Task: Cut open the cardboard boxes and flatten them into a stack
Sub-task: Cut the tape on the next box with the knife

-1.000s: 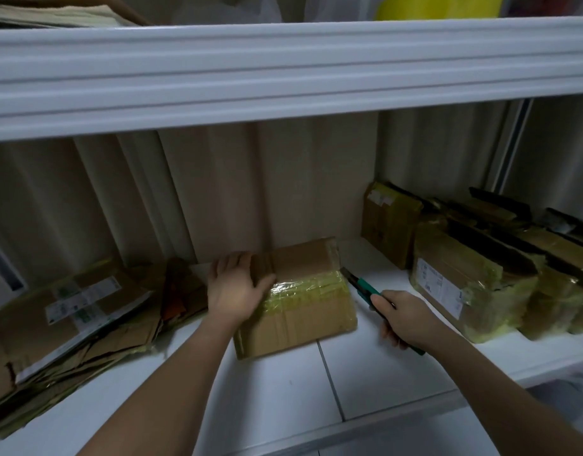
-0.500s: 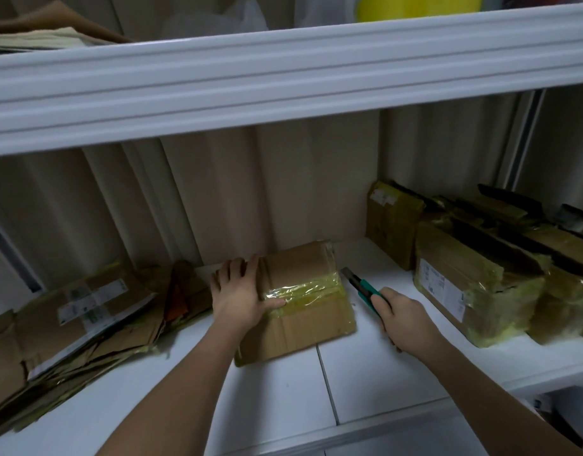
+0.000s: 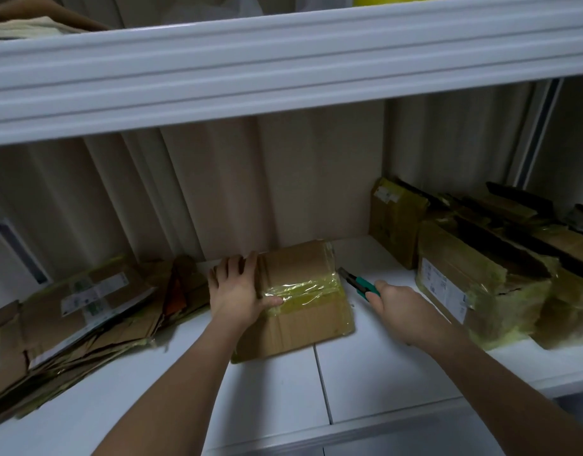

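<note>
Taped box [image 3: 300, 301] sits mid-shelf [image 3: 382, 373]. Left hand [image 3: 237, 291] lies flat on its left side, fingers straight, thumb on the tape. Right hand [image 3: 402, 311] clamped round a green cutter [image 3: 359, 284], tip just beside the box's right edge. Flattened stack [image 3: 79, 317] left, unopened boxes [image 3: 474, 284] right.

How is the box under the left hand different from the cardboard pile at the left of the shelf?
The box keeps its closed, full shape; the cardboard pile is flattened sheets lying on each other. The box has a shiny tape band across its top; the pile's top sheet shows white labels. The left hand holds the box; nothing touches the pile. Both are brown cardboard on the white shelf.
</note>
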